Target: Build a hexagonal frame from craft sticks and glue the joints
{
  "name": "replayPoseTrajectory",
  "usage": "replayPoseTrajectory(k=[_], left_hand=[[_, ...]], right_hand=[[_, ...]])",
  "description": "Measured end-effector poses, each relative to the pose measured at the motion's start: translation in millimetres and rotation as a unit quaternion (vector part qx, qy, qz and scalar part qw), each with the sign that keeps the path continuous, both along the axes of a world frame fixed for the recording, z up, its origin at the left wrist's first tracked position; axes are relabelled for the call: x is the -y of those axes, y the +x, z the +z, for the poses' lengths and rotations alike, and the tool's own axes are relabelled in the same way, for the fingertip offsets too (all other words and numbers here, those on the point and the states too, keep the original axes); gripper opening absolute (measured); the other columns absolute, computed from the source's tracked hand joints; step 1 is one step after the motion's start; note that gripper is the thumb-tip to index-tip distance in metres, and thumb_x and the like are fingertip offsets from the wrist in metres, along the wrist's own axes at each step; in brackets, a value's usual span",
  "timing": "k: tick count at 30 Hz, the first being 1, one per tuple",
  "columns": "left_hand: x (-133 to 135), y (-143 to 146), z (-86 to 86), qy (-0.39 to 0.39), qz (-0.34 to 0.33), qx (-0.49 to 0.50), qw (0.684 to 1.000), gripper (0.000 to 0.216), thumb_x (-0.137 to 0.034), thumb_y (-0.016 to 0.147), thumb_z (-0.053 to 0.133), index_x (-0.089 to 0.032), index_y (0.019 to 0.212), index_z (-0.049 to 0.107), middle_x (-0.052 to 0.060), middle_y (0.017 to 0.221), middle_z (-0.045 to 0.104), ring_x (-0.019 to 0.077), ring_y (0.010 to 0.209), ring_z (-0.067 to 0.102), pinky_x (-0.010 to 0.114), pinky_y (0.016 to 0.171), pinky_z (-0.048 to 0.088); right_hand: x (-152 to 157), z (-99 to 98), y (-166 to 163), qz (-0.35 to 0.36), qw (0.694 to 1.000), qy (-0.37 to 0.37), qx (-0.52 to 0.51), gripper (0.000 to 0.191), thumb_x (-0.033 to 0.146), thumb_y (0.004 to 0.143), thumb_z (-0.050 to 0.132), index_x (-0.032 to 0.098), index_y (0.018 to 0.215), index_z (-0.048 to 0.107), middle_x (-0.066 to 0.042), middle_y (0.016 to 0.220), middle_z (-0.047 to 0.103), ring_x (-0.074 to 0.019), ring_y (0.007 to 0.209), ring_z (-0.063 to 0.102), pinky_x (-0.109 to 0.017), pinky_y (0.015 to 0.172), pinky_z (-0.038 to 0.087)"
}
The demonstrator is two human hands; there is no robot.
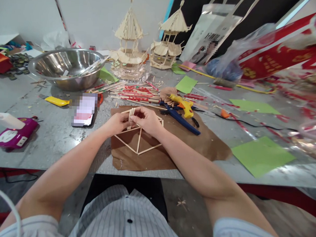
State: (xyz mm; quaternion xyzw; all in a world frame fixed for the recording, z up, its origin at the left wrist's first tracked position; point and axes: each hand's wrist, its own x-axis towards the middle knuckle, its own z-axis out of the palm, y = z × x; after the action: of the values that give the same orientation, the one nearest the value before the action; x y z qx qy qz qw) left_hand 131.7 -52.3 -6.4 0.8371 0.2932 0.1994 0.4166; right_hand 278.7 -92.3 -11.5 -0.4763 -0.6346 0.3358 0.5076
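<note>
A frame of thin wooden sticks (pixel 139 141) lies on a brown paper sheet (pixel 156 157) at the table's near middle. My left hand (pixel 118 123) and my right hand (pixel 146 119) meet over its far part, fingers pinched on a short stick (pixel 131 114) that stands against the frame. A yellow glue gun (pixel 183 105) lies just right of my right hand, next to a blue-handled tool (pixel 184 122).
A steel bowl (pixel 67 67) stands at the back left, with a phone (pixel 83 110) and a yellow cutter (pixel 56 101) near it. Two stick pagoda models (pixel 130 44) stand at the back. Packs of chopsticks (pixel 138 93), green paper sheets (pixel 261 155) and red banners (pixel 278 54) lie around.
</note>
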Motion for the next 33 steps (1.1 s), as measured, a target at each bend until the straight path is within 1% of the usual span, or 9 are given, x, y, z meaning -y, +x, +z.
replayPoseTrajectory(k=[7,11,13,16,18,21,24,28,33], left_hand=[[3.5,1.4,3.7,0.037,-0.008,-0.024,0.999,0.025,-0.031,0.074,0.047,-0.012,0.081,0.062,0.000,0.072,0.062,0.0116,0.068,0.053,0.022,0.066,0.040],[7.0,3.2,3.5,0.050,-0.015,-0.019,0.998,0.028,-0.033,0.074,0.048,-0.013,0.086,0.063,0.001,0.081,0.064,0.0134,0.076,0.055,0.023,0.070,0.040],[9.2,4.1,3.6,0.052,-0.002,-0.038,0.998,0.029,-0.035,0.073,0.048,-0.014,0.086,0.063,0.002,0.078,0.065,0.0137,0.074,0.055,0.023,0.068,0.041],[9.1,2.4,4.6,0.041,0.020,-0.044,0.998,0.029,-0.034,0.074,0.047,-0.014,0.086,0.062,0.003,0.075,0.065,0.0131,0.070,0.056,0.022,0.065,0.041],[5.0,-2.8,6.2,0.038,0.047,-0.028,0.998,0.028,-0.033,0.074,0.046,-0.013,0.089,0.060,0.004,0.077,0.065,0.0129,0.070,0.057,0.022,0.064,0.042],[-5.9,-16.6,9.6,0.098,0.133,-0.031,0.986,0.027,-0.027,0.075,0.044,-0.014,0.094,0.058,0.004,0.075,0.065,0.0134,0.069,0.058,0.022,0.064,0.042],[-15.7,-30.5,11.2,0.206,0.231,-0.144,0.940,0.024,-0.021,0.075,0.041,-0.014,0.088,0.060,0.007,0.073,0.064,0.0174,0.071,0.059,0.025,0.064,0.041],[-19.2,-38.2,8.1,0.260,0.234,-0.304,0.886,0.027,-0.019,0.076,0.036,-0.015,0.082,0.062,0.011,0.073,0.063,0.0220,0.074,0.059,0.029,0.064,0.041],[-17.9,-38.0,6.4,0.288,0.233,-0.325,0.870,0.028,-0.018,0.074,0.040,-0.013,0.090,0.062,0.014,0.085,0.062,0.0242,0.082,0.056,0.033,0.071,0.040]], right_hand=[[0.9,0.6,2.7,-0.017,1.000,0.018,0.002,0.012,0.025,0.067,0.055,0.016,0.075,0.052,0.002,0.064,0.051,-0.0080,0.056,0.045,-0.023,0.055,0.039],[10.5,14.3,3.1,-0.053,0.993,0.102,0.014,0.008,0.024,0.068,0.054,0.018,0.072,0.052,0.001,0.067,0.051,-0.0087,0.060,0.045,-0.024,0.060,0.039],[15.2,23.8,4.7,-0.078,0.986,0.144,-0.018,0.009,0.026,0.070,0.054,0.019,0.072,0.050,0.001,0.070,0.051,-0.0089,0.064,0.047,-0.024,0.063,0.040],[16.8,34.9,11.9,-0.138,0.973,0.160,-0.092,0.015,0.034,0.072,0.052,0.021,0.075,0.046,0.001,0.072,0.050,-0.0085,0.063,0.048,-0.023,0.061,0.041],[13.7,37.9,19.8,-0.158,0.967,0.147,-0.135,0.017,0.038,0.072,0.051,0.022,0.075,0.044,0.002,0.067,0.048,-0.0073,0.055,0.046,-0.022,0.054,0.040],[6.0,36.5,31.7,-0.122,0.969,0.091,-0.194,0.018,0.036,0.069,0.053,0.022,0.070,0.043,0.005,0.057,0.046,-0.0057,0.045,0.042,-0.020,0.045,0.038],[0.6,33.6,38.0,-0.063,0.973,0.003,-0.223,0.017,0.031,0.064,0.056,0.020,0.067,0.045,0.005,0.053,0.050,-0.0055,0.042,0.044,-0.020,0.041,0.038],[0.5,34.0,37.1,0.004,0.979,-0.080,-0.190,0.018,0.028,0.060,0.060,0.017,0.068,0.049,0.003,0.055,0.058,-0.0058,0.041,0.047,-0.020,0.041,0.040],[3.7,29.8,35.5,0.045,0.984,-0.136,-0.104,0.019,0.025,0.058,0.064,0.014,0.068,0.053,0.000,0.058,0.062,-0.0061,0.042,0.048,-0.022,0.045,0.042]])
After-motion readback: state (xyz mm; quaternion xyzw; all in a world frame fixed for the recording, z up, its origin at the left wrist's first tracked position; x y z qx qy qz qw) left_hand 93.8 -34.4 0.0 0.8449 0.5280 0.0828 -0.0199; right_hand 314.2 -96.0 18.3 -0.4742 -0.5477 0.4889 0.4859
